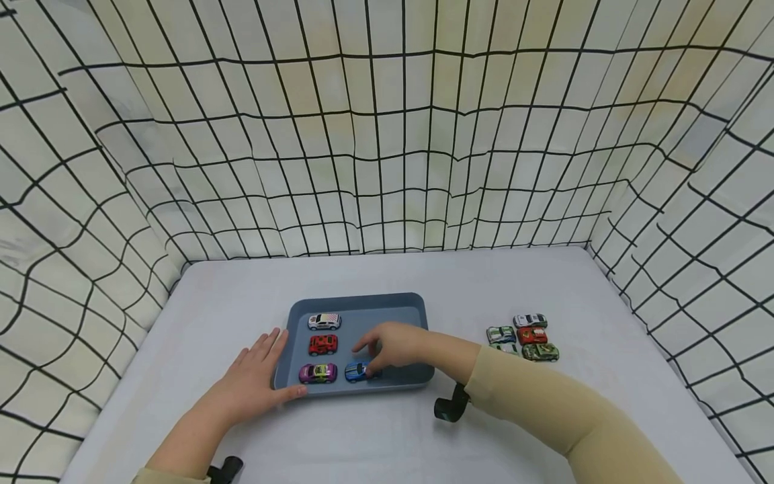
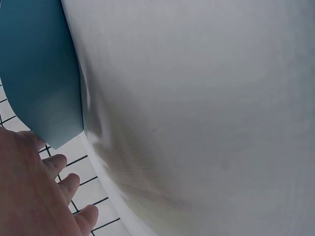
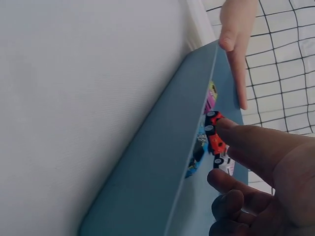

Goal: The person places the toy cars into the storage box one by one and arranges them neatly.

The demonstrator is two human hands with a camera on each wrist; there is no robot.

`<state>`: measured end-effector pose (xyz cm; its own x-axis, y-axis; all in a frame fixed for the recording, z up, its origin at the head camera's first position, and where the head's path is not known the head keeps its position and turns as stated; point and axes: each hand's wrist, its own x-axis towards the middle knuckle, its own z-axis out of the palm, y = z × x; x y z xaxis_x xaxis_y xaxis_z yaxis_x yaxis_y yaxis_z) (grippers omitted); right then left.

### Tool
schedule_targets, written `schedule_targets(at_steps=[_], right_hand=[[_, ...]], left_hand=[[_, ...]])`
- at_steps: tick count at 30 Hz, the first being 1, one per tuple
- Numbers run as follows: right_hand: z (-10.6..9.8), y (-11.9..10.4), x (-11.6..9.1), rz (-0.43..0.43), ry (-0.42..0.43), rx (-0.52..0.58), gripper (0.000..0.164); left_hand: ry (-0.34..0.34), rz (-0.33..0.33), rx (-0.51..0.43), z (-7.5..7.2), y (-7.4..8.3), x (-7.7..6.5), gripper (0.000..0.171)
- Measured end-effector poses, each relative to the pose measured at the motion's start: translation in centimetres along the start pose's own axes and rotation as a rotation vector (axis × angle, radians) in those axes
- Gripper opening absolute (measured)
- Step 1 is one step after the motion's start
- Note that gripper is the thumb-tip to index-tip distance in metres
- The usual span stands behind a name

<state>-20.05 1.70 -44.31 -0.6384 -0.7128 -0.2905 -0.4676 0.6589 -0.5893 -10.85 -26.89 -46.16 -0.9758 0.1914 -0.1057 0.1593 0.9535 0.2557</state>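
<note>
On the pale surface [image 1: 387,282] a blue tray [image 1: 363,306] is set, steadied at its near left corner by the left hand [image 1: 256,376], whose fingers are laid flat and spread. Four toy cars are kept inside the tray. At its near right part the blue car [image 1: 357,371] is pinched by the curled fingers of the right hand [image 1: 393,346], just beside the purple car [image 1: 318,373].
</note>
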Motion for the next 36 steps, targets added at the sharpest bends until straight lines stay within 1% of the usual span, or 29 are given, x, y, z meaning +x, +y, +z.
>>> schedule_targets(at_steps=[6,10,16,26,28,32,36], right_hand=[[-0.8,0.6,-0.7,0.004,0.049,0.074,0.046],[-1.5,1.3,-1.6,0.0,0.087,0.093,0.045],[-2.8,2.5,-3.3,0.009,0.131,0.113,0.045],[-4.7,5.4,-6.2,0.031,0.194,0.175,0.043],[-5.0,6.2,-6.8,0.045,0.209,0.167,0.043],[-5.4,8.0,-7.9,0.106,0.236,0.138,0.043],[-5.9,9.6,-9.2,0.165,0.238,0.12,0.043]], left_hand=[[-0.003,-0.003,-0.011,0.0,0.1,-0.1,0.122],[0.0,0.005,-0.017,0.0,0.2,0.0,0.121],[0.004,0.014,-0.017,0.1,0.2,0.1,0.121],[0.011,0.024,-0.021,0.5,-0.1,0.4,0.122],[0.011,0.024,-0.018,0.5,-0.1,0.5,0.122],[0.006,0.023,-0.013,0.4,-0.1,0.4,0.122],[0.004,0.02,-0.016,0.4,-0.1,0.4,0.122]])
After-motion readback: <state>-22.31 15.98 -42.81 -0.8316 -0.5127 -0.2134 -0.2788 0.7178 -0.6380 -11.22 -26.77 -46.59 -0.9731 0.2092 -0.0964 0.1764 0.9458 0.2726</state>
